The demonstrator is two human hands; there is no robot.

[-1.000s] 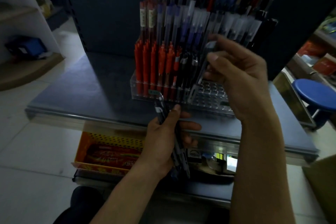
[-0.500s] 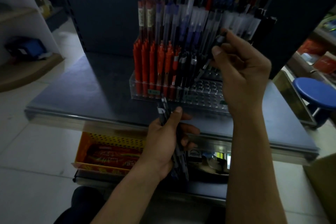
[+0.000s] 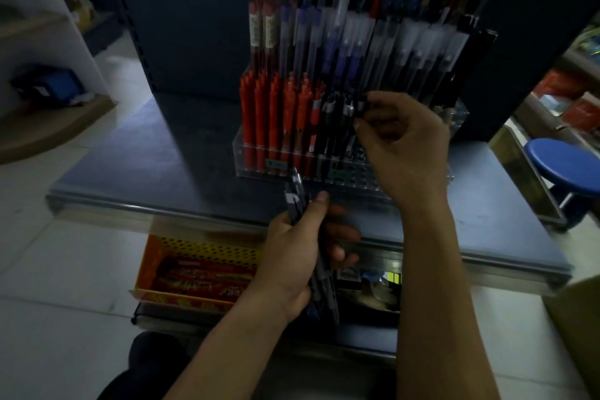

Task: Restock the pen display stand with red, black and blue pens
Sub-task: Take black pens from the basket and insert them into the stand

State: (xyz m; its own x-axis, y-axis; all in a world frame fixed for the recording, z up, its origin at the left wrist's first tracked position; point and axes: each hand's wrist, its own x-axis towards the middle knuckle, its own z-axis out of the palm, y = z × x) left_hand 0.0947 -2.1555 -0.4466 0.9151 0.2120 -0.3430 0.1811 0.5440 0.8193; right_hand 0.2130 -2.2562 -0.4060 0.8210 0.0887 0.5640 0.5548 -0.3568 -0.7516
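The tall rows of capped pens (image 3: 373, 26) at top centre are blurred and cut off by the upper edge. The right hand (image 3: 406, 146) covers the right half of the clear plastic pen stand (image 3: 259, 169) and most of the dark pen (image 3: 361, 107) it pinches. The left hand (image 3: 298, 256) hides much of its bundle of dark pens (image 3: 297, 196); their number cannot be told.

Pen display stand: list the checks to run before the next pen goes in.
1. Grip: right hand pinches the top of a black pen: ok.
2. Its tip seated in a hole: cannot tell, the hand hides it.
3. Position beside stocked black pens, right of red pens: ok.
4. Free holes in the stand: ok.
5. The left hand grips spare pens: ok.
6. Their colour: cannot tell, too dark.
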